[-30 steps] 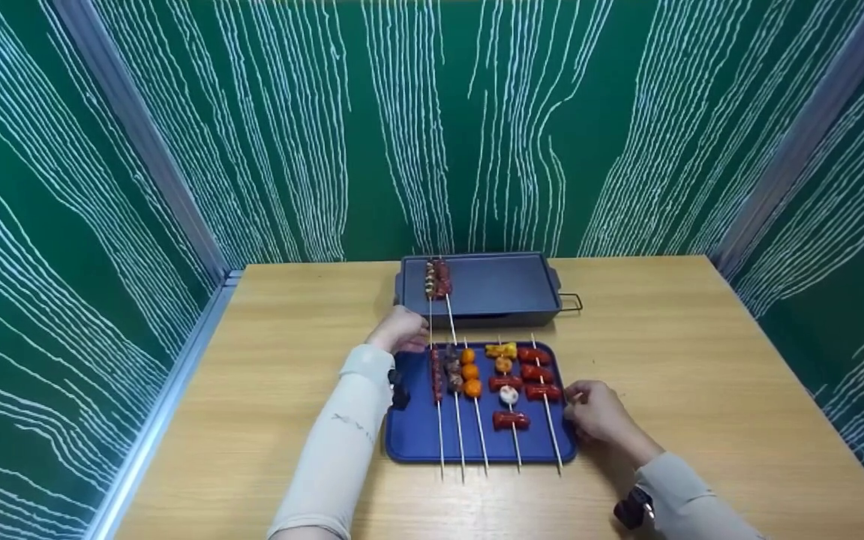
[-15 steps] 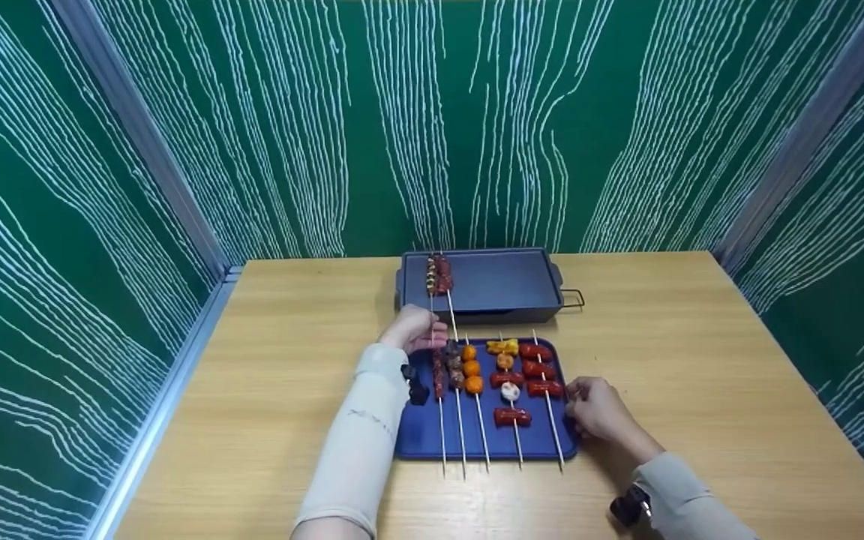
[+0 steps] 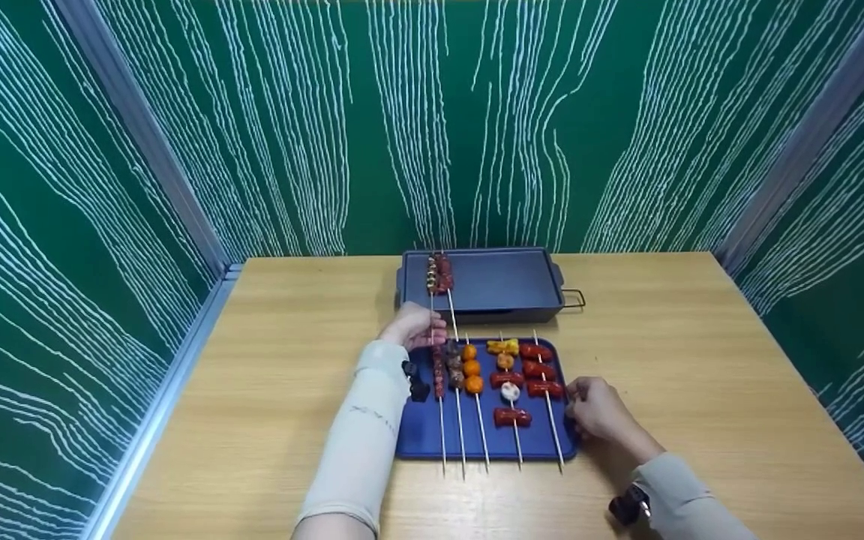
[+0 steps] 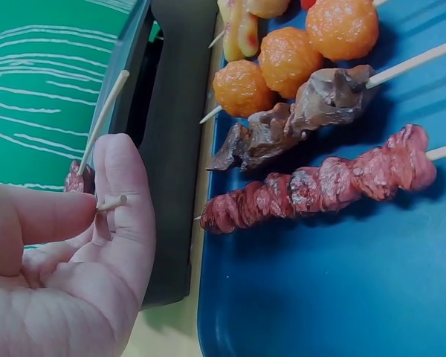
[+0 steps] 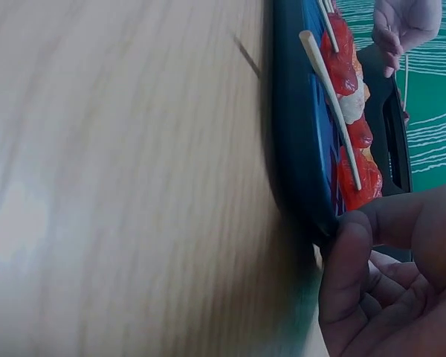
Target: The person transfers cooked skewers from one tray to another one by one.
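My left hand (image 3: 413, 326) pinches the wooden stick end of a skewer (image 3: 431, 274) between thumb and finger, clearly seen in the left wrist view. That skewer's dark-and-yellow pieces lie on the dark grill pan (image 3: 503, 277), beside a red meat skewer (image 3: 443, 274). With finger and thumb, my right hand (image 3: 601, 412) grips the right rim of the blue tray (image 3: 421, 439). On the tray lie a thin red meat skewer (image 4: 320, 186), a dark meat skewer (image 4: 331, 100), an orange ball skewer (image 4: 290, 59), a mixed skewer (image 3: 511, 418) and a red sausage skewer (image 3: 541, 371).
The pan's wire handle (image 3: 573, 298) sticks out to the right. Skewer sticks overhang the tray's front edge. Wooden table (image 3: 702, 360) surrounds tray and pan, and green walls (image 3: 267, 112) with white lines enclose its back and sides.
Over the last second my left hand has shifted slightly right, toward the tray's skewers, still at the stick. My right hand stays on the tray rim.
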